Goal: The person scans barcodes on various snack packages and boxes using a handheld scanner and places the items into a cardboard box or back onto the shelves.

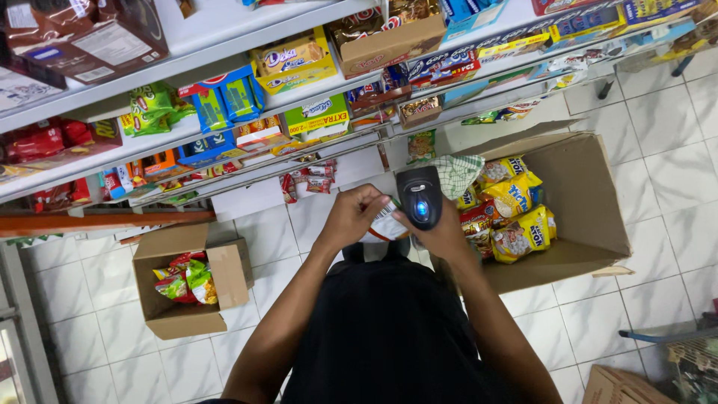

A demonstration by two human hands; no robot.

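Observation:
My left hand (351, 215) grips a small white and red snack packet (387, 225) in front of my body. Just to the right, my right hand (443, 234) holds a dark handheld scanner (419, 197) with a blue light on its face, its head right beside the packet. Both hands are close together over the white tiled floor. Part of the packet is hidden behind the fingers and the scanner.
A large open cardboard box (591, 202) with yellow snack bags (523, 232) and a checked cloth (456, 173) lies on the floor to the right. A smaller open box (228, 277) of green packets sits left. Stocked shop shelves (224, 112) run across the top.

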